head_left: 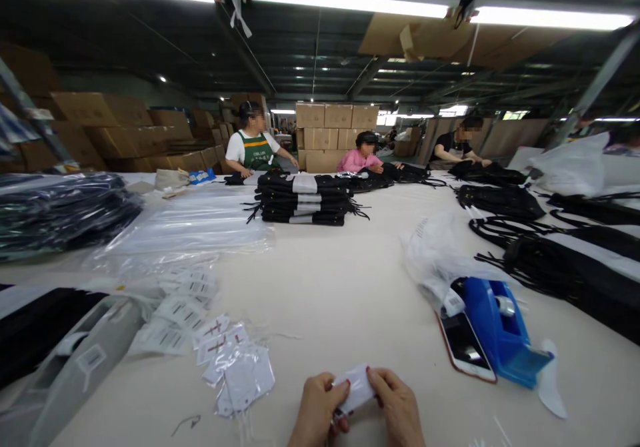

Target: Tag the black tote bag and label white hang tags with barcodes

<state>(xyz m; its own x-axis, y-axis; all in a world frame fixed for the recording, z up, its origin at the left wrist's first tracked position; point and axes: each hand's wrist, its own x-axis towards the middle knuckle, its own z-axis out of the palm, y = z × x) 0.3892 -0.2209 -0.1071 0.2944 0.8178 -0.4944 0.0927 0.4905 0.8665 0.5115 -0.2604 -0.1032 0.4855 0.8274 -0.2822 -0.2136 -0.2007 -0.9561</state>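
At the near edge of the pale, smooth tabletop [340, 287], the left hand [316, 412] and the right hand [397, 407] hold together one small white tag [356, 388]. The tag is flat and rectangular, and it looks like thin card. The fingers of both hands are closed on it, the left at its lower left side and the right at its right edge, just above the tabletop.

Just left of the hands lies a loose heap of similar white tags [220, 353], some with printed bars and some with red marks. Further left, flat clear plastic bags with dark folded content [60, 347] lie at the edge.

To the right of the hands a phone [466, 348] with a pink frame lies flat, touching a blue plastic tape dispenser [503, 330]. Behind them is a crumpled, thin white plastic bag [435, 253].

In the middle distance there is a sheet of glossy clear bags [190, 227] and a neat stack of black folded garments [303, 199] with grey labels and thin cords. More black garments with cords [560, 260] spread on the right.

At the far side three persons sit, and behind them brown cardboard boxes [330, 133] are stacked.
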